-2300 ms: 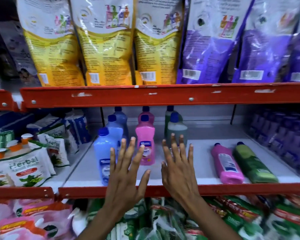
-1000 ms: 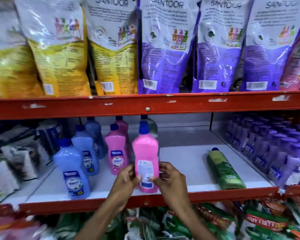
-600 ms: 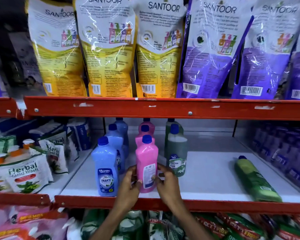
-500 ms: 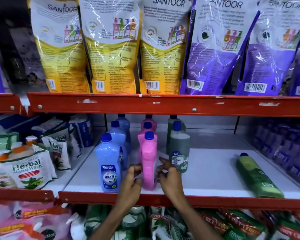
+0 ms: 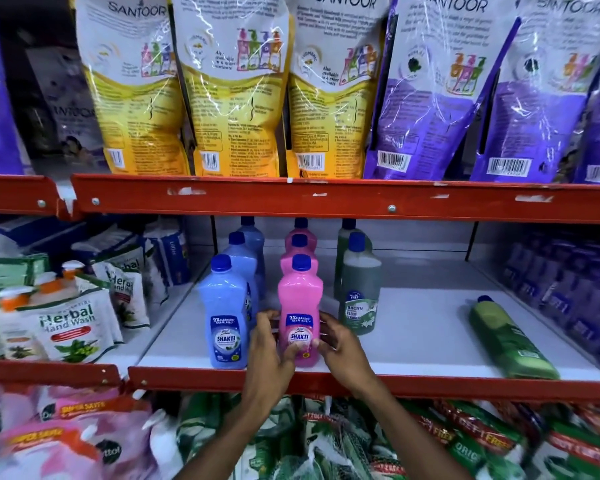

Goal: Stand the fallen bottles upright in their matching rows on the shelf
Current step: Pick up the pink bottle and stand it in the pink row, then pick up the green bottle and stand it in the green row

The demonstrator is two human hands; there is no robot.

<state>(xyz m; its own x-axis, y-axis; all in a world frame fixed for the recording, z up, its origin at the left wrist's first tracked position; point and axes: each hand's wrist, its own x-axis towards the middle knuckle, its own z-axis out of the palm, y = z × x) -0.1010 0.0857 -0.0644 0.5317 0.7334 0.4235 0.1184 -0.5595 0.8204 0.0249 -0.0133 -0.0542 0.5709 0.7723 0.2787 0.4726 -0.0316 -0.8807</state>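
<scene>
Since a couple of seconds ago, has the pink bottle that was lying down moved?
Yes. The pink bottle now stands upright heading the pink row, left of the fallen green bottle it lay beside.

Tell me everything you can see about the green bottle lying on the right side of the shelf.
The green bottle lies on its side on the white shelf, apart from the standing rows. It looks like translucent plastic holding light green liquid, with a dark blue cap pointing toward the back and its base near the red front edge. A green label wraps its lower body; the print is unreadable. Neither hand touches it, and only the shelf is in contact.
</scene>
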